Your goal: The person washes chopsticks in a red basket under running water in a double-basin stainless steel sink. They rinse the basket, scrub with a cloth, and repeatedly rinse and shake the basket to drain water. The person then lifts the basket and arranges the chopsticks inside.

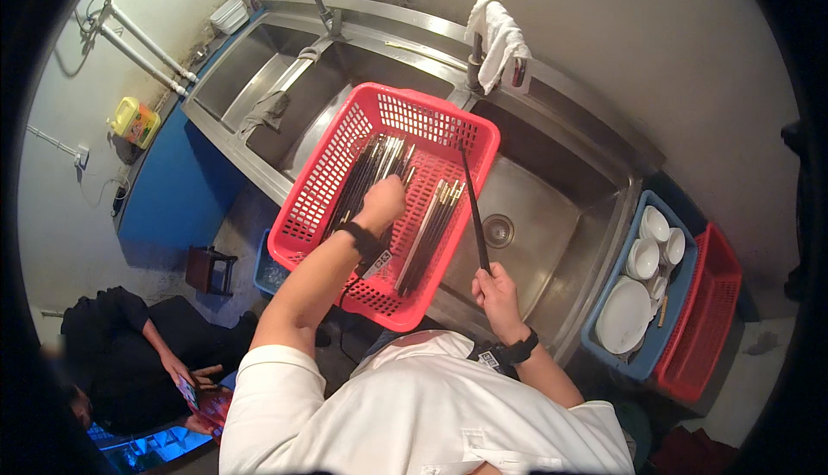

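Observation:
A red perforated plastic basket (pixel 430 312) rests across the steel sink in front of me. Inside it lie many dark chopsticks with shiny ends: a large pile (pixel 362 171) on the left and a smaller bundle (pixel 432 235) on the right. My left hand (pixel 386 202) is curled over the left pile; its fingertips are hidden, so its hold cannot be made out. Right of the basket, my right hand (pixel 498 290) grips dark chopsticks (pixel 477 216) by one end; their far end reaches the basket's upper right wall. How many it holds is unclear. Both wrists wear black bands.
A white cloth (pixel 497 35) hangs over a faucet behind the basket. At the right, a blue bin (pixel 598 339) holds white bowls and plates beside a red basket (pixel 702 358). A grey cloth (pixel 266 112) lies on the sink divider. Lower left, another person (pixel 174 339) holds a phone.

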`<move>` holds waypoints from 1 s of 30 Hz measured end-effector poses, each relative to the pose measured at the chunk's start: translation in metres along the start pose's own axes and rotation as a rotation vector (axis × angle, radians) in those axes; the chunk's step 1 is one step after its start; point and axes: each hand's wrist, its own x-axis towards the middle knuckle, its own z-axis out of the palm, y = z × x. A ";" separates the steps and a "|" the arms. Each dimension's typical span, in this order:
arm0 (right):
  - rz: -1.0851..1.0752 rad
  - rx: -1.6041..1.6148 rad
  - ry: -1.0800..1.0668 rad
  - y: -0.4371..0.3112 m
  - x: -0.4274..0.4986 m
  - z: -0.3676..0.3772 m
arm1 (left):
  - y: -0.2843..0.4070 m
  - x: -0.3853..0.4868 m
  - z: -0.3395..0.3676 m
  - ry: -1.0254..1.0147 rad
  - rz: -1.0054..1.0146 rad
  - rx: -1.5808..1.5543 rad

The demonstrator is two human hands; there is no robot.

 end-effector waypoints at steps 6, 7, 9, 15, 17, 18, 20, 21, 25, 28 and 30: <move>-0.128 -0.008 -0.004 -0.008 0.008 0.016 | 0.032 -0.043 -0.070 -0.218 0.001 -1.089; -0.144 -0.010 -0.004 -0.010 0.008 0.019 | 0.038 -0.055 -0.070 -0.325 0.036 -1.347; -0.100 0.033 -0.011 -0.014 0.007 0.025 | 0.055 -0.072 -0.061 -0.362 -0.047 -1.480; 0.018 0.001 -0.012 -0.017 0.000 0.020 | 0.062 -0.080 -0.030 -0.323 -0.009 -1.495; -0.002 -0.003 0.025 -0.014 -0.001 0.015 | 0.046 -0.061 -0.023 -0.352 0.023 -1.464; -0.021 -0.003 0.045 -0.013 -0.001 0.011 | 0.027 -0.047 -0.021 -0.349 0.059 -1.418; -0.010 -0.001 0.102 -0.011 -0.002 0.005 | -0.003 -0.014 -0.011 -0.143 0.023 -1.036; -0.055 0.006 0.091 -0.011 -0.002 0.002 | -0.019 -0.003 0.000 -0.042 0.083 -0.586; -0.093 0.009 0.141 -0.010 -0.001 -0.003 | -0.055 0.005 0.053 -0.344 0.175 0.118; -0.091 0.016 0.151 -0.009 -0.002 -0.002 | -0.049 0.001 0.071 -0.354 0.100 0.148; -0.081 0.019 0.153 -0.008 -0.003 -0.001 | -0.040 0.003 0.065 -0.427 0.263 0.100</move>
